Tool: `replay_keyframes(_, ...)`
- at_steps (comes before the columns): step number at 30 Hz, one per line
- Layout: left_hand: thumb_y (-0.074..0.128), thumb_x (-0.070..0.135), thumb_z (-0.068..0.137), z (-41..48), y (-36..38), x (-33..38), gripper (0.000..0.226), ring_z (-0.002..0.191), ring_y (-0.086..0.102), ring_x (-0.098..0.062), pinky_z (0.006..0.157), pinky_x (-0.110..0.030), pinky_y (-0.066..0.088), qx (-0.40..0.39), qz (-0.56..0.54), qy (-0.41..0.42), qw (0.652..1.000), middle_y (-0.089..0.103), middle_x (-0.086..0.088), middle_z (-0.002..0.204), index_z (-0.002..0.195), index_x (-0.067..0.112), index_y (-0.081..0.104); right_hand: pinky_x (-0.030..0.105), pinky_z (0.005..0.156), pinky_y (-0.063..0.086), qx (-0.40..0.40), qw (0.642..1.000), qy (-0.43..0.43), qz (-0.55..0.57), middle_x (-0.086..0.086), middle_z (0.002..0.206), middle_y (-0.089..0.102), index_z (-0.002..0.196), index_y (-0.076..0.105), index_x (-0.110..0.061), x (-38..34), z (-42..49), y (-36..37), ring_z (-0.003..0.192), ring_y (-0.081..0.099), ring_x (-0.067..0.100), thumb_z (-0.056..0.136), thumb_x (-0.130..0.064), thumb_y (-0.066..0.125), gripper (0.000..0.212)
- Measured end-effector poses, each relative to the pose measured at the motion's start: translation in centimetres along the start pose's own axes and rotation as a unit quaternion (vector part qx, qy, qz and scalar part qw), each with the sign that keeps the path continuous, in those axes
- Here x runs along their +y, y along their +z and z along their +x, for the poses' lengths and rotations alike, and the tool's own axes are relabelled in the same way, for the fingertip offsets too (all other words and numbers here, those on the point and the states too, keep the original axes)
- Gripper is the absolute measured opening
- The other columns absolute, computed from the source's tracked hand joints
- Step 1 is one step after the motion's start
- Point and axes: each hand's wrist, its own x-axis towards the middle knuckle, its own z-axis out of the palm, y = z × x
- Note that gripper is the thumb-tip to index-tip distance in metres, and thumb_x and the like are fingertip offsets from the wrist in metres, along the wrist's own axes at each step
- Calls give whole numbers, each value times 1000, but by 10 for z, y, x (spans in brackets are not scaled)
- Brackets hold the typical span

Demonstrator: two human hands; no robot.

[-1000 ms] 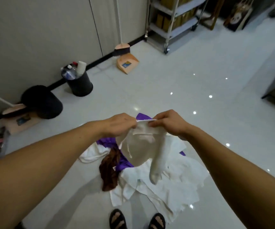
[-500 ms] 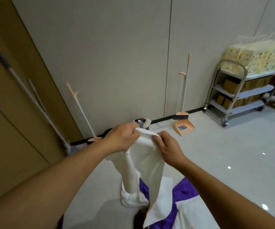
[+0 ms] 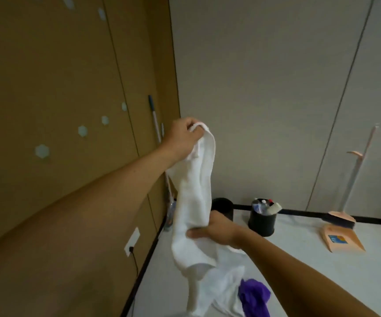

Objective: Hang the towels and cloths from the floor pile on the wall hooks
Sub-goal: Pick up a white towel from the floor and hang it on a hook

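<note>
Hanging from the raised left hand [image 3: 182, 138], a white towel [image 3: 196, 197] is held up before the corner where the brown wall [image 3: 48, 65] meets the grey wall [image 3: 265, 88]. The left arm is stretched up and forward. Its fingers are curled over the towel's top edge, which is bunched in the fist. The right hand [image 3: 214, 232] is set lower, with the arm reaching in from the lower right. Its thumb and fingers are wrapped round the towel's middle, so the cloth is gathered into a narrow column between the two hands.

The towel's lower end hangs in front of the floor pile [image 3: 226, 282], which is made up of white cloths and a purple cloth [image 3: 253, 298]. Whether the towel touches the pile cannot be told.

Pale hexagonal wall hooks [image 3: 41, 151] are dotted in a rising line on the brown wall, left of the left hand and apart from it.

A blue and yellow sticker is noted on the peach dustpan [image 3: 342, 242] by the grey wall; its writing is too small to be read. A black bin [image 3: 262, 223] stuffed with bottles is noted nearby; the labels are blurred.
</note>
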Motion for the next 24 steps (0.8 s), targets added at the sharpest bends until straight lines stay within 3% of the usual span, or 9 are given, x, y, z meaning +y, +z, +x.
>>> replay_keyframes(3, 69, 48, 81, -27, -32, -30, 81, 120, 51, -24, 97, -35, 45, -44, 25, -147, 988, 47, -7, 140, 145, 15, 33, 24, 62, 55, 101, 986, -9, 131, 2, 90, 73, 96, 68, -21, -38, 7, 22, 74, 71, 13, 79, -39, 74, 26)
replay_keyframes(6, 63, 72, 69, -70, -69, -65, 107, 138, 35, -27, 110, -44, 34, 13, 88, -235, 968, 31, -6, 154, 151, 17, 20, 43, 81, 58, 169, 949, 19, 266, 6, 96, 74, 104, 66, -22, -78, 18, 35, 88, 70, 26, 80, -46, 70, 34)
replay_keyframes(8, 57, 78, 66, -105, -99, -82, 99, 125, 49, -26, 102, -43, 41, 3, 49, -292, 955, 46, -5, 144, 143, 18, 39, 52, 88, 54, 166, 929, 44, 327, 11, 102, 71, 108, 63, -21, -100, 23, 48, 94, 68, 33, 82, -49, 68, 38)
replay_keyframes(10, 56, 83, 60, -143, -130, -94, 83, 91, 62, -20, 83, -38, 47, -48, -33, -351, 935, 68, 0, 108, 116, 22, 63, 51, 88, 53, 161, 930, 41, 328, 15, 104, 70, 92, 69, -24, -118, 26, 68, 92, 68, 33, 82, -47, 67, 24)
replay_keyframes(12, 61, 83, 56, -180, -159, -104, 74, 75, 63, -20, 76, -36, 48, -91, -108, -371, 918, 70, 0, 84, 97, 21, 70, 47, 83, 55, 171, 930, 22, 324, 12, 105, 69, 83, 69, -29, -135, 25, 92, 90, 69, 28, 75, -40, 74, 14)
replay_keyframes(16, 78, 54, 67, -243, -195, -113, 48, 91, 69, -11, 80, -29, 51, -220, -23, -332, 917, 72, 10, 102, 107, 31, 67, 45, 85, 54, 41, 935, 28, 351, 16, 97, 73, 102, 64, -7, -171, 15, 149, 83, 71, 31, 69, -20, 72, 37)
replay_keyframes(19, 71, 30, 82, -269, -213, -119, 20, 80, 68, -19, 79, -36, 54, -102, -29, -321, 941, 73, -1, 90, 96, 17, 69, 50, 86, 52, 14, 941, -6, 338, 20, 94, 65, 91, 57, 0, -189, 9, 182, 84, 66, 35, 66, 4, 62, 25)
replay_keyframes(21, 66, 28, 86, -280, -233, -117, 21, 86, 71, -26, 79, -40, 57, -40, -115, -335, 934, 74, -8, 93, 99, 11, 69, 46, 78, 57, -3, 946, -17, 322, 19, 84, 67, 80, 60, -1, -195, 3, 198, 77, 69, 33, 72, 11, 56, 15)
replay_keyframes(24, 63, 23, 88, -286, -259, -110, 15, 72, 71, -22, 59, -32, 56, 70, -209, -339, 915, 74, -10, 83, 91, 9, 68, 45, 71, 59, 31, 955, 16, 296, 21, 88, 65, 92, 57, -1, -187, -8, 206, 75, 69, 33, 79, 14, 54, 20)
